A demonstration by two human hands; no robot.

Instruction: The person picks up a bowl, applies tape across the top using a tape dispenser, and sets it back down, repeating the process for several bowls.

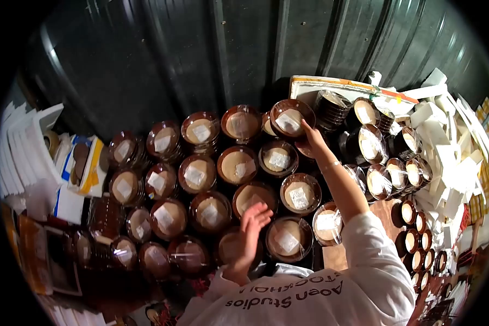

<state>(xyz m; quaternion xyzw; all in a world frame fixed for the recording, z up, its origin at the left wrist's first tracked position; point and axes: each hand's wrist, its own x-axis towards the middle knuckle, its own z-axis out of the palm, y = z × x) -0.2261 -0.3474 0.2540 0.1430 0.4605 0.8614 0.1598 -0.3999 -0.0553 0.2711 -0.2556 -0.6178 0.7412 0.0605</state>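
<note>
My right hand [311, 140] is at the far row, its fingers closed on the rim of a brown bowl [289, 120] with a pale inside and a white label. That bowl tilts toward me above neighbouring stacks; part of its near edge is behind my fingers. Closer to my body, my left hand [250, 225] hovers with fingers stretched out and holds nothing. It partly covers a wrapped bowl [255, 195] and another bowl [231, 247]. Around both hands stand rows of similar stacked bowls [196, 174], many in clear film with white labels.
A dark ribbed metal wall [244, 49] rises behind the stacks. At right are more bowl stacks [369, 144], a white foam box [331, 86] and piled white foam pieces [445, 146]. White foam sheets [27, 157] and an open carton [87, 168] stand at left.
</note>
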